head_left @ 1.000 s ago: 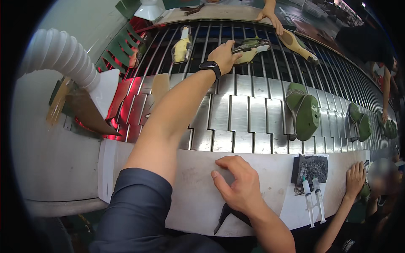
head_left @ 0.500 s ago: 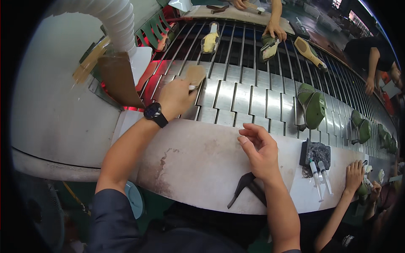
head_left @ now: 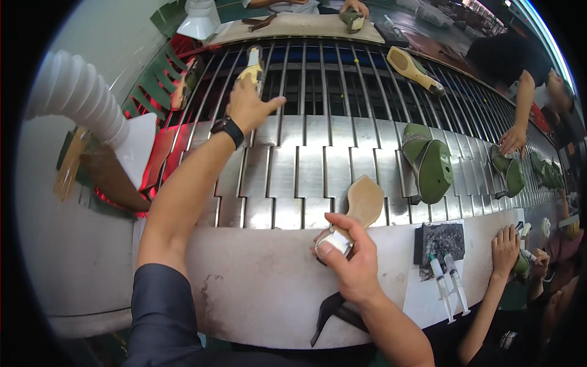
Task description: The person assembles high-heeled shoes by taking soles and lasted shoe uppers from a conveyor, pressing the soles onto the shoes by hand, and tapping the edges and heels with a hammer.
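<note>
My right hand [head_left: 356, 264] is closed round the heel end of a shoe with a tan sole [head_left: 365, 200], held sole up over the near edge of the bench. A whitish patch shows on the heel end under my thumb. At the upper left, my left hand [head_left: 247, 109] reaches over the metal roller conveyor, thumb spread wide. Its fingertips are at a yellowish shoe sole [head_left: 254, 60] lying on the rollers; whether they touch it I cannot tell. A dark watch is on my left wrist.
A pair of green shoes [head_left: 431, 171] stands on the slatted plates, with more farther right. On the bench lie a dark rough block [head_left: 449, 237], two syringes [head_left: 441, 286] and a black curved tool [head_left: 325, 313]. A white duct [head_left: 137, 147] stands left. Co-workers' hands [head_left: 505, 251] are nearby.
The tan-soled shoe went from my left hand to my right. My left hand moved up and away toward the yellowish shoe. A co-worker's green shoe left the rollers for the far bench.
</note>
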`<state>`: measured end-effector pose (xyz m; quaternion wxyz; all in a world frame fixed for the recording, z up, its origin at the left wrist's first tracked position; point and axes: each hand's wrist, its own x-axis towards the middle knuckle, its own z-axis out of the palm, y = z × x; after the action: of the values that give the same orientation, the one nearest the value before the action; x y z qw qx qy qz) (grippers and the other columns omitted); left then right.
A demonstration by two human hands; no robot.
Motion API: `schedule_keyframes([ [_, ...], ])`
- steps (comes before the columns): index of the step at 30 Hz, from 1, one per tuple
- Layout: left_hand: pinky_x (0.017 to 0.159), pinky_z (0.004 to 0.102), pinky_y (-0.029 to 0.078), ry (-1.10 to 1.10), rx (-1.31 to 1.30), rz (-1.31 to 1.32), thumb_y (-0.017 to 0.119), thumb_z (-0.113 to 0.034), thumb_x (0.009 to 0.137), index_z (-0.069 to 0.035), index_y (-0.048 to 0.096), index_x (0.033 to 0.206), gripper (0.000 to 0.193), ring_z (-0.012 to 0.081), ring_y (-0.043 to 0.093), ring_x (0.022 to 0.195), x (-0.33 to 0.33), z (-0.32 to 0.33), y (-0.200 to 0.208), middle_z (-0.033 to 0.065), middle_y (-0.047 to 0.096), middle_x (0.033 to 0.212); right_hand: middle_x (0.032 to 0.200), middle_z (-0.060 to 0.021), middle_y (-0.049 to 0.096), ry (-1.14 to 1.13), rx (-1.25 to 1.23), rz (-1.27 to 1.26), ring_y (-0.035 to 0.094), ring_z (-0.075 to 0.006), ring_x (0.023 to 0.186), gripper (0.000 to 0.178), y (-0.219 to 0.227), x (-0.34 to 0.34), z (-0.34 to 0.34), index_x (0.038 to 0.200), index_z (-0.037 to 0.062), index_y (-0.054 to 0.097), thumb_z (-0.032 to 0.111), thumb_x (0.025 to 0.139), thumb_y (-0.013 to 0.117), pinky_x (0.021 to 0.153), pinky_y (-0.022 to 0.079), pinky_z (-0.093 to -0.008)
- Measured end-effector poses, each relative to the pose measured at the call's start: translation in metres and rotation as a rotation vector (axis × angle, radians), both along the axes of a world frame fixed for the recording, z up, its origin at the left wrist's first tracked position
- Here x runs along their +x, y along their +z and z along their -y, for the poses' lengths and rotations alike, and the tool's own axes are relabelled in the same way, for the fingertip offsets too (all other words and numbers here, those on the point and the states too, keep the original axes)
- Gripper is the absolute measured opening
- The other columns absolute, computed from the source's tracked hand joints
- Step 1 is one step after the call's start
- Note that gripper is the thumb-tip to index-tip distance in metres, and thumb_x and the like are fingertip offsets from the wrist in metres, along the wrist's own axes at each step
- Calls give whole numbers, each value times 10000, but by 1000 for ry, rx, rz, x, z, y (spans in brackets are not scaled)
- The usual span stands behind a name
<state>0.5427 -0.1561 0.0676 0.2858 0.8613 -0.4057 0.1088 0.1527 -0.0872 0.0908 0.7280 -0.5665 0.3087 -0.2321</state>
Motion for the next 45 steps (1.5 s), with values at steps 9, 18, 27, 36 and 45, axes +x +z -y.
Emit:
schedule_keyframes([
  [9, 1061, 582, 468, 468, 173, -107, 841, -283, 793, -166, 338, 1550, 916, 410, 463, 1387, 70, 81, -38, 207, 463, 1485, 1045, -70, 655, 142, 13, 68, 616, -140, 994, 474, 16, -10, 4, 1364, 10, 567, 169, 952, 738, 906, 506, -311],
  [18, 1134, 476, 380, -115, -144, 126, 786, -122, 795, 1, 399, 1525, 836, 417, 483, 1308, -53, -147, 29, 226, 527, 1395, 1082, -105, 675, 61, -184, -23, 640, -178, 984, 434, 12, -15, -14, 1285, 18, 619, 182, 907, 754, 907, 512, -329],
  [27, 1101, 527, 393, -242, 191, 368, 887, -180, 702, -64, 462, 1530, 938, 413, 473, 1356, -249, -429, 67, 204, 437, 1535, 1220, -202, 665, -118, -546, 155, 664, -317, 1154, 566, -10, -15, -185, 1393, 24, 543, 141, 882, 759, 992, 515, -394],
  [36, 985, 323, 524, -198, -254, -677, 854, -101, 866, 21, 585, 1378, 591, 171, 657, 1094, -239, -482, 48, 104, 707, 1185, 1023, -216, 680, -315, -1128, -40, 704, -349, 928, 538, 4, -67, -100, 1306, -2, 502, 64, 839, 762, 850, 549, -412],
  [45, 770, 251, 560, -295, -697, -550, 843, -121, 879, 33, 708, 1151, 340, 94, 681, 837, -230, -434, 134, 49, 741, 948, 849, -174, 696, 493, -1625, -763, 717, -343, 795, 489, 70, -47, -128, 1187, 30, 635, 367, 870, 795, 705, 561, -435],
])
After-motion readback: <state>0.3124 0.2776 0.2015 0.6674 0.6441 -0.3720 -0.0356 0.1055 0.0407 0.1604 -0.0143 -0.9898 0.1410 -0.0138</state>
